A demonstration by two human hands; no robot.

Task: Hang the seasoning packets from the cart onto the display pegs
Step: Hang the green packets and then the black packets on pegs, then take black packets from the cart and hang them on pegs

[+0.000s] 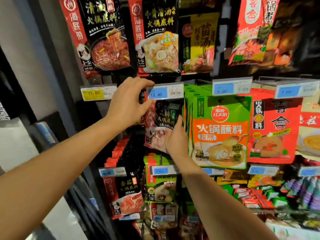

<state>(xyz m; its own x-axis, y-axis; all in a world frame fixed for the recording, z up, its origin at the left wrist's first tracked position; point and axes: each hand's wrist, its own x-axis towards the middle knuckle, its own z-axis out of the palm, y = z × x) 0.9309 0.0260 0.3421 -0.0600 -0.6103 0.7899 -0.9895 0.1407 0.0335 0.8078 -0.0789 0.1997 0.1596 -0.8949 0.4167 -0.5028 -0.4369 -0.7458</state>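
Showing a glossy black front with pale lettering, a red strip down its 9 o'clock edge and a bowl of pale food across its lower half, the seasoning packet (pixel 160 122) is held slightly tilted against the display, directly at 6 o'clock of the blue price tag (pixel 166 92) marked 13.40. Its top edge is hidden behind that tag, so whether it is already hung cannot be told. The packet's 4 o'clock corner is held by the right hand (pixel 176 138), whose grip is closed on it with fingers laid on the front. The tag's 9 o'clock end is pinched in the narrow grip of the left hand (pixel 128 103), thumb below and fingers above. A thick row of green-and-orange packets (pixel 220 132) hangs just beside the seasoning packet at 3 o'clock.
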